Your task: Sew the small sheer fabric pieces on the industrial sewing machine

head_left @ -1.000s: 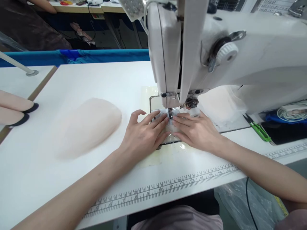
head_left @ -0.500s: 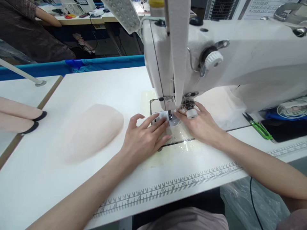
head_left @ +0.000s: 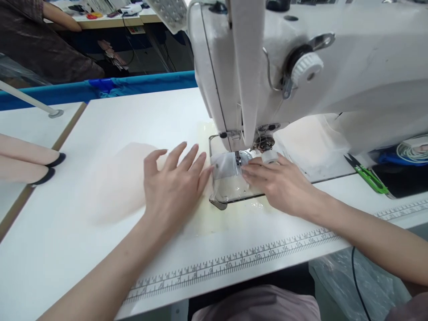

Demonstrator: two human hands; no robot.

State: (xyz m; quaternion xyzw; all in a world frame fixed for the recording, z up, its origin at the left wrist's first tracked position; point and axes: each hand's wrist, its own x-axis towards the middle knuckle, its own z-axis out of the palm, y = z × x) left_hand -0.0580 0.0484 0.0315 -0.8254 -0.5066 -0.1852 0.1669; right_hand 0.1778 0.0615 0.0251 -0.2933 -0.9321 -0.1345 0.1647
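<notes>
My left hand (head_left: 174, 189) is held with fingers spread just left of the needle plate (head_left: 230, 189), holding nothing. A thin, sheer pale fabric piece (head_left: 222, 166) lies flat on the plate and runs under the presser foot (head_left: 237, 157) of the white sewing machine (head_left: 214, 76). Right of the foot, my right hand (head_left: 281, 185) has its fingers bunched on the fabric's edge; its thumb is hidden. A pale beige, rounded cup-shaped piece (head_left: 117, 183) rests on the white table, partly behind my left hand.
Green-handled snips (head_left: 371, 178) lie at the right beside a black tray (head_left: 404, 178). More pale fabric (head_left: 310, 136) sits under the machine arm. A ruler strip (head_left: 230, 265) runs along the front edge. Beige rolls with black ends (head_left: 43, 171) are at the left. Another person (head_left: 43, 49) is beyond.
My left hand has come off the fabric and moved left, its fingers spreading. My right hand has stayed by the presser foot, its fingers drawn closer together. The view has shifted slightly.
</notes>
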